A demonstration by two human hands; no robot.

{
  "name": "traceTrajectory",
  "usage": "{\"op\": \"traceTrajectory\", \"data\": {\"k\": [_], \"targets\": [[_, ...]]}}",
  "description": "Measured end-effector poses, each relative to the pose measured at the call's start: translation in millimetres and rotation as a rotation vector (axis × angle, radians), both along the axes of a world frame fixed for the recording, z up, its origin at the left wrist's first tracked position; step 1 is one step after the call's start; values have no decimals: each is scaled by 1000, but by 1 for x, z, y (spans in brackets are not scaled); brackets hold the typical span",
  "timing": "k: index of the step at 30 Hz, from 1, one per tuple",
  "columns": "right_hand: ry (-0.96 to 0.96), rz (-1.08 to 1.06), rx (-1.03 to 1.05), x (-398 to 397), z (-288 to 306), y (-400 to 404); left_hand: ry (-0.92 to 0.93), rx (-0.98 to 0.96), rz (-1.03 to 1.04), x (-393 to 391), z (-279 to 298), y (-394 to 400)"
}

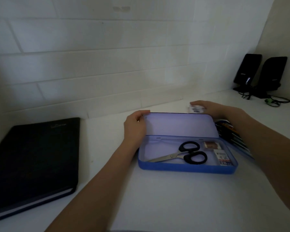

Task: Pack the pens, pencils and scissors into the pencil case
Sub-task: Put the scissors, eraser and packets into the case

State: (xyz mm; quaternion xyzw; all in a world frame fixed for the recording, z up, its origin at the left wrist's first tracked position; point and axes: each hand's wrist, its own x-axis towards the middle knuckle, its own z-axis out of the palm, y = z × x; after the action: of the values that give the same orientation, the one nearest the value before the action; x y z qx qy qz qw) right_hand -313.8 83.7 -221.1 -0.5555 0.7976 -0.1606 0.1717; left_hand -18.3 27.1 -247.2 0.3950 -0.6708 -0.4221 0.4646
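A blue pencil case [187,169] lies open on the white table, its lid [179,125] standing up at the back. Inside lie black-handled scissors [182,154] and two small packets [222,157] at the right end. My left hand [136,126] grips the lid's left edge. My right hand [213,108] reaches behind the lid's right corner, over a small white labelled packet [195,109]; whether it holds the packet I cannot tell. A bundle of pens and pencils [231,136] lies right of the case, partly hidden by my right forearm.
A black closed notebook [33,163] lies at the left on the table. Two black speakers [258,72] with cables stand in the far right corner. A white tiled wall [107,56] rises just behind the case.
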Motion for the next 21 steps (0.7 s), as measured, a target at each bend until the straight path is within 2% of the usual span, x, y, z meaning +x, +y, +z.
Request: {"op": "traceTrajectory", "data": {"k": [4,8,10,12,15,16,19,21], "targets": [[69,-132,-178,5,5,5,15,44,-11,0,2,2],[-60,-294,-512,34,24,29,-36,17,-34,4,7,8],[-58,-231,-507,56,31,47,-128,-117,-35,5,12,11],[-9,-108,-445,83,34,70,-243,-341,-44,8,21,18],[-1,-48,-461,113,31,104,-335,-567,-231,13,35,40],[-9,-51,-481,119,30,113,-420,-596,-313,16,40,51],[11,-88,-536,126,24,127,-880,-730,-463,17,45,77],[-43,-124,-566,125,18,130,-1016,-775,-508,17,43,85]]}}
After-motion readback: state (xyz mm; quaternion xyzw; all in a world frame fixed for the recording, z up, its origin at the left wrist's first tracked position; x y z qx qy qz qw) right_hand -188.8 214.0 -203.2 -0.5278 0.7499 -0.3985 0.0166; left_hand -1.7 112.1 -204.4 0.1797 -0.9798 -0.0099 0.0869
